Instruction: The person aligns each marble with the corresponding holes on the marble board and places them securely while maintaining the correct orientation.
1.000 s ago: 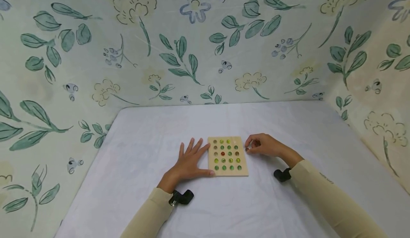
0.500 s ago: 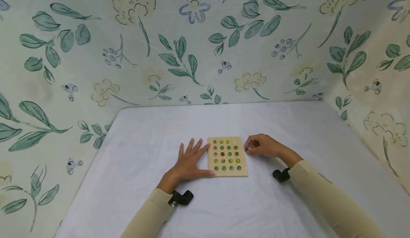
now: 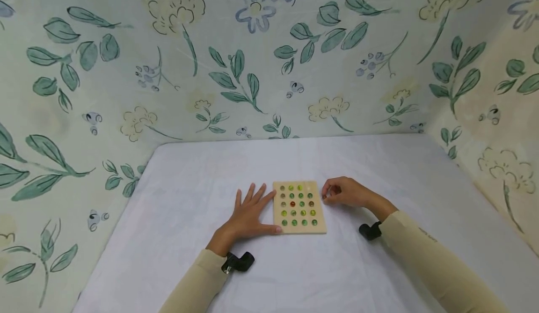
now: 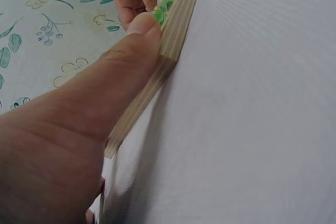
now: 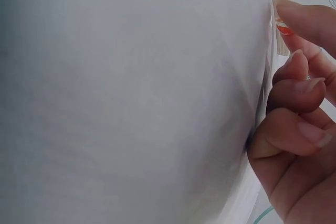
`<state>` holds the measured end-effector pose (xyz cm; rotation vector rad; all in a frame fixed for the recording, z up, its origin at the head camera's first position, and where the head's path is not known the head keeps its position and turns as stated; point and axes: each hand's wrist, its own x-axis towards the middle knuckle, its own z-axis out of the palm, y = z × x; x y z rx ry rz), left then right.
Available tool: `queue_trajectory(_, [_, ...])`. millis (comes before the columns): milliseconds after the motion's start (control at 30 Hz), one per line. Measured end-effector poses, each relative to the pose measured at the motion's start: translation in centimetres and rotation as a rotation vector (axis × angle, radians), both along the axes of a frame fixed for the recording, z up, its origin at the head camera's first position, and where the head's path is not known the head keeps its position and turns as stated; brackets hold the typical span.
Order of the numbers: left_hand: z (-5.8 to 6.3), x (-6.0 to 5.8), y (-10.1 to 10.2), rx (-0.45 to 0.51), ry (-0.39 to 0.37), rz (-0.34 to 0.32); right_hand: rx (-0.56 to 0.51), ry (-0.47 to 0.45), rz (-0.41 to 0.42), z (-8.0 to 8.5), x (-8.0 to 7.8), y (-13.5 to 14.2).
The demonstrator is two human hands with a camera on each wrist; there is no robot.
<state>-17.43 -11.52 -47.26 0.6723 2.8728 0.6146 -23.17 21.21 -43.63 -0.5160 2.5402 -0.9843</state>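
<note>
A square pale wooden board (image 3: 321,217) lies on the white cloth, with rows of green, yellow and brownish glass marbles (image 3: 303,213) in its holes. One red marble (image 3: 292,204) sits among them. At the board's left side my left hand (image 3: 247,218) is spread, its straight index finger touching the edge and its thumb resting on the near left corner. Just past the right edge, my right hand (image 3: 343,191) pinches a clear marble with red-orange in it (image 5: 284,29) between thumb and index finger. The other fingers of that hand are curled in.
White cloth (image 3: 202,172) covers the table around the board. Behind and to both sides hangs floral fabric (image 3: 252,79). A black camera (image 3: 240,261) is strapped to the left wrist, another black camera (image 3: 370,231) to the right. The board's far right corner bears no marble.
Both hands and the board keep their places. The whole head view shifts down by a few pixels, and the right fingers hardly differ.
</note>
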Motion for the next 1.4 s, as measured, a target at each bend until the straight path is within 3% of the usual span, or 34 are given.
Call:
queue_trajectory(1000, [-0.3,-0.2,0.0,0.005,0.028,-0.007,0.011,0.088,-0.036,-0.3,-0.9,-1.3])
queue_trajectory(1400, [-0.2,0.1,-0.1,-0.006,0.019,-0.001,-0.044,0.129,-0.016,-0.1,-1.0,-2.0])
